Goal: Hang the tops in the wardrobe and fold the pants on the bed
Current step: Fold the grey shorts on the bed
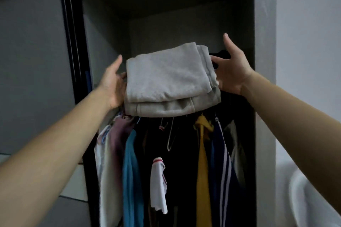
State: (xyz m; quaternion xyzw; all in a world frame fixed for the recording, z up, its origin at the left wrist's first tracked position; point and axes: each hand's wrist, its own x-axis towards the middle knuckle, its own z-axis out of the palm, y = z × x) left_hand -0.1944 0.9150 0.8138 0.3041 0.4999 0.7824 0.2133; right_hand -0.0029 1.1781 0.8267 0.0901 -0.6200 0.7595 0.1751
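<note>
Dim and deep, the open wardrobe [166,27] has hanging tops [203,153] crowding its lower half. Folded pants [166,79] sit just above their hangers, squeezed between the left hand [112,83], whose fingers tuck under the left edge, and the right hand [232,72], whose fingers spread wide against the right edge. With so light a hold, the loose layers could slide apart and drop onto the hangers.

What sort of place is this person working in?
Most likely a bedroom or dressing corner at home. An open wardrobe holds a row of hanging clothes, and the left hand and right hand steady folded grey pants above them.
</note>
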